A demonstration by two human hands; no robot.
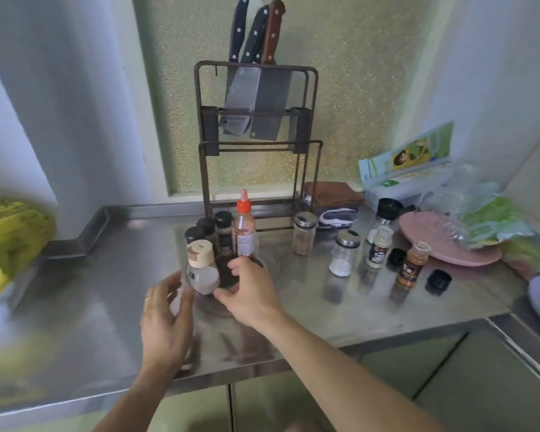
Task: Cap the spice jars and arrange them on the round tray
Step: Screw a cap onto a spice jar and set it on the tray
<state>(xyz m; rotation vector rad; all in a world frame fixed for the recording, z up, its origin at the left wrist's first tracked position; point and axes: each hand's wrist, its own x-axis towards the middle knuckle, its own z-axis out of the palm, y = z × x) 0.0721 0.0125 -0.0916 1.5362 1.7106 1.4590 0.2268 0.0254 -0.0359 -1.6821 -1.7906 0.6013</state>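
A clear round tray (273, 265) sits on the steel counter and holds several black-capped spice jars (224, 233), a red-capped sauce bottle (244, 229) and a round jar with a beige cap (201, 266) at its front. My left hand (166, 319) hovers open just left of the beige-capped jar. My right hand (250, 291) reaches over the tray's front, fingers spread, beside that jar and in front of a dark jar that it partly hides. Right of the tray stand two steel-lidded glass jars (343, 252), and two uncapped spice jars (413, 265) with loose black caps (438, 280) nearby.
A knife rack (256, 145) with cleavers stands behind the tray. A pink plate (430, 241) with plastic bags lies at the right, boxes behind it. A yellow bag (10, 241) sits at the far left. A black-topped grinder (387, 213) stands near the plate.
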